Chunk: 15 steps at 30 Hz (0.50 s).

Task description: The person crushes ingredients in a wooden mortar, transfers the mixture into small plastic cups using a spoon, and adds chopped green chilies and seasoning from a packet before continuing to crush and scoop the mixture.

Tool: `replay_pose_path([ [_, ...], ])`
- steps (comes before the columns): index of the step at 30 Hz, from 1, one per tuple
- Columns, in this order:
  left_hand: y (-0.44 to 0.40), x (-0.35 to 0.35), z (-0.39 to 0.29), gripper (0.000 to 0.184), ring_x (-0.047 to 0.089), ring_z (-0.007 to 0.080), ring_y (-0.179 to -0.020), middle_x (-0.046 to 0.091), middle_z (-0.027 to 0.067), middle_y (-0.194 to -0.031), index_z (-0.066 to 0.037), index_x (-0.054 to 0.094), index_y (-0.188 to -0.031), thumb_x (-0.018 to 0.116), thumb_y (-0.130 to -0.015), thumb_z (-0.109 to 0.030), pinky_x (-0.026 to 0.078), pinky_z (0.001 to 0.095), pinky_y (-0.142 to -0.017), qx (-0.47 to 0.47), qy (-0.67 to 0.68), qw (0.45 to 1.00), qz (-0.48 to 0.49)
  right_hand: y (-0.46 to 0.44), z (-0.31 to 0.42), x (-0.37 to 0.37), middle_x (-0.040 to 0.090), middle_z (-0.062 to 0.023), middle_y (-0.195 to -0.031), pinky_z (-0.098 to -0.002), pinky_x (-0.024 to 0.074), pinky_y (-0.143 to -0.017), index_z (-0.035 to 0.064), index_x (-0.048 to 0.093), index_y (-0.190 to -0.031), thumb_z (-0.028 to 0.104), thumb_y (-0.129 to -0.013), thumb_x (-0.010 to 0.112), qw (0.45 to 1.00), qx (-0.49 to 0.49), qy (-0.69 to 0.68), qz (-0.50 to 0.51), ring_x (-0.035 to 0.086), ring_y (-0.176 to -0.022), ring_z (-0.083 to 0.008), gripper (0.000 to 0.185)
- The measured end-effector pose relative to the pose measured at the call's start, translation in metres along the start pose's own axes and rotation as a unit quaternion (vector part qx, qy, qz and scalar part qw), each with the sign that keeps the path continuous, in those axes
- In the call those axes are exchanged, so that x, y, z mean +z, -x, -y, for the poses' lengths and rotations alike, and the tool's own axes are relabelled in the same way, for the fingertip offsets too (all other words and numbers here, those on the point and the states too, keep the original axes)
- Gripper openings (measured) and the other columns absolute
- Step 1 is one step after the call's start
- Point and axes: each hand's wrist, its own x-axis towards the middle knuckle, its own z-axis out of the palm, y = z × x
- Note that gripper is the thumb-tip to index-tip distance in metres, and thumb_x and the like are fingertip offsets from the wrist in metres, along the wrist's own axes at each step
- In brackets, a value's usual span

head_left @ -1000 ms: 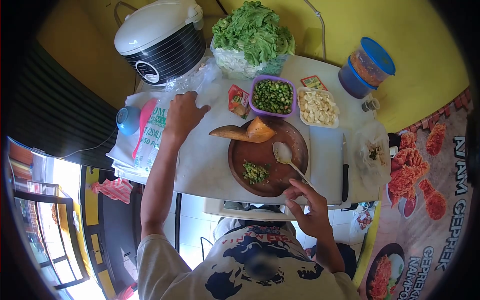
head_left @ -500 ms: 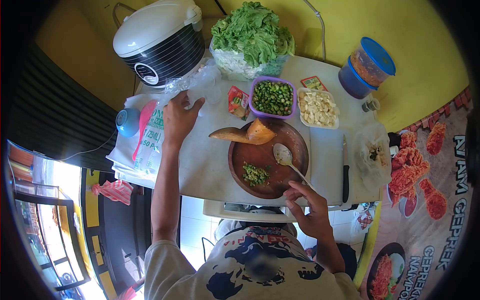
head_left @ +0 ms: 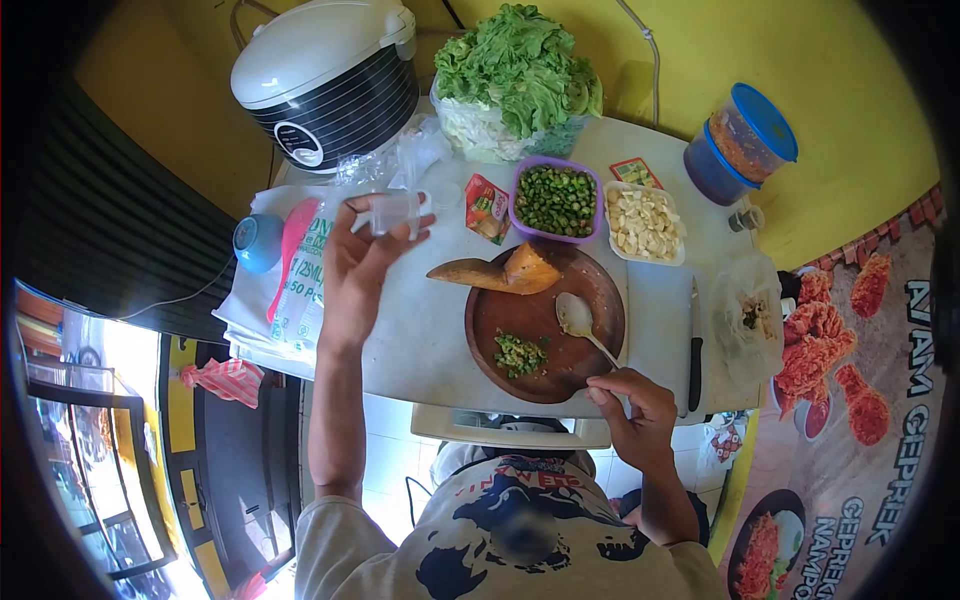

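Observation:
My left hand grips a small clear plastic cup between thumb and fingers, raised over the table's left part. My right hand hovers at the near edge, fingers curled and thumb close to the index finger. It covers the handle end of a metal spoon; whether it grips the handle is unclear. The spoon rests in a round wooden mortar dish, beside a heap of crushed green chili. A wooden pestle lies across the dish's far left rim.
Behind the dish are a purple tub of cut green chilies, a tray of garlic and a lettuce container. A knife lies right. A rice cooker and plastic packs are left.
My left hand has lifted a clear cup from near the plastic bag and turned toward me. My right hand's fingers have curled in over the spoon's handle end. The view has shifted slightly.

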Motion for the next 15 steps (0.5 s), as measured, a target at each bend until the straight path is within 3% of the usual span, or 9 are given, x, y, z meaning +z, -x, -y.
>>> replay_pose_path([
  [2, 0.025, 0.014, -0.012, 0.04, 0.064, 0.0258, -0.111, 0.064, 0.022, -0.118, 0.003, 0.042, -0.122, 0.067, -0.091, -0.005, 0.05, 0.0358, -0.095, -0.056, 0.168, 0.978, 0.106, -0.009, 0.005, 0.003, 0.07, -0.0138, -0.09, -0.0271, 0.0514, -0.07, -0.0038, 0.069, -0.098, -0.006, -0.087, 0.065, 1.0, 0.004, -0.01, -0.008, 0.067, -0.079, -0.0177, 0.012],
  [3, 0.038, 0.019, -0.014, 0.04, 0.064, 0.0258, -0.111, 0.064, 0.022, -0.118, 0.003, 0.042, -0.122, 0.067, -0.091, -0.005, 0.05, 0.0358, -0.095, -0.058, 0.171, 0.978, 0.108, -0.015, 0.007, 0.007, 0.07, -0.012, -0.09, -0.0266, 0.0518, -0.07, -0.002, 0.069, -0.101, -0.004, -0.087, 0.067, 0.999, -0.032, -0.023, 0.001, 0.066, -0.078, -0.0164, 0.015],
  [5, 0.064, 0.026, -0.016, 0.046, 0.06, 0.0373, -0.119, 0.053, 0.0309, -0.132, 0.001, 0.043, -0.12, 0.072, -0.088, -0.012, 0.048, 0.0466, -0.102, -0.059, 0.123, 0.971, 0.195, -0.028, 0.017, 0.014, 0.07, -0.0103, -0.09, -0.0261, 0.0523, -0.07, -0.0002, 0.069, -0.105, -0.001, -0.086, 0.069, 0.997, -0.066, -0.036, 0.008, 0.066, -0.076, -0.015, 0.018],
  [8, 0.09, 0.028, -0.005, 0.049, 0.055, 0.0304, -0.125, 0.055, 0.0274, -0.131, 0.0, 0.044, -0.119, 0.076, -0.082, 0.0, 0.044, 0.0433, -0.106, -0.076, 0.096, 0.957, 0.265, -0.043, 0.031, 0.026, 0.067, -0.0084, -0.092, -0.0246, 0.051, -0.069, -0.002, 0.067, -0.107, -0.001, -0.089, 0.067, 0.993, -0.025, -0.089, 0.074, 0.063, -0.078, -0.0114, 0.018],
  [10, 0.096, 0.026, -0.002, 0.049, 0.055, 0.0283, -0.125, 0.056, 0.0262, -0.13, 0.0, 0.044, -0.119, 0.076, -0.081, 0.0, 0.044, 0.0423, -0.106, -0.093, 0.109, 0.953, 0.267, -0.048, 0.027, 0.035, 0.065, -0.0069, -0.094, -0.0236, 0.0497, -0.069, -0.0027, 0.066, -0.107, 0.0, -0.092, 0.065, 0.968, 0.006, -0.217, 0.125, 0.06, -0.08, -0.0089, 0.016],
  [15, 0.102, 0.016, 0.006, 0.043, 0.058, 0.0222, -0.119, 0.058, 0.0186, -0.129, 0.001, 0.048, -0.118, 0.074, -0.083, 0.003, 0.048, 0.0383, -0.103, -0.074, 0.098, 0.959, 0.255, -0.052, 0.018, 0.047, 0.064, -0.0058, -0.092, -0.0221, 0.048, -0.067, -0.0029, 0.065, -0.105, 0.003, -0.095, 0.062, 0.953, 0.043, -0.248, 0.167, 0.059, -0.078, -0.0076, 0.012],
])
